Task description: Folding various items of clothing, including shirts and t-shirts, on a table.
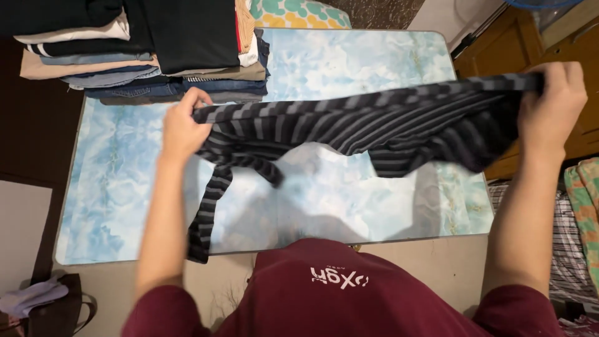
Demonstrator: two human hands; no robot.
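A black and grey striped garment (362,122) is stretched out in the air above a table with a blue and white cloud pattern (118,187). My left hand (182,128) grips its left end and my right hand (552,103) grips its right end, out past the table's right edge. One striped sleeve (206,212) hangs down from the left end to the table's front edge. The garment's middle sags toward the tabletop.
A stack of folded clothes (143,50) sits on the table's far left corner. A wooden cabinet (518,43) stands to the right. Checked and patterned fabric (577,218) lies at lower right, and a dark bag (56,309) with pale cloth on it sits at lower left.
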